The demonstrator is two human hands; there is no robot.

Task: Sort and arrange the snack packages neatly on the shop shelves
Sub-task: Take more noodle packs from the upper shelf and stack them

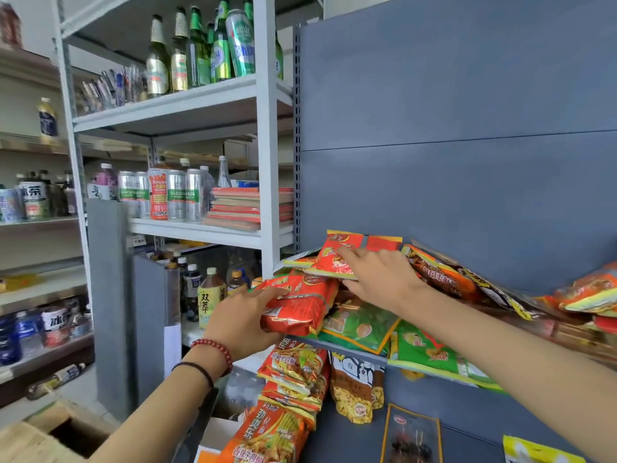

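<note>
A cardboard box (50,432) is lying cut off at the corner, its inside too dark to read. On the grey shelf (347,349), the left hand (240,315) is gripping a red packet (297,305) — behind it, the right hand (380,279) is pinching an orange packet (334,260), thumb underneath.

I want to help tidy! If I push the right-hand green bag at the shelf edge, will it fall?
Probably: the green bag hangs over the shelf edge, so a small push may tip it off. Its shiny wrapper looks slippery. It looks thin and floppy, so it would likely bend, not break.
</note>
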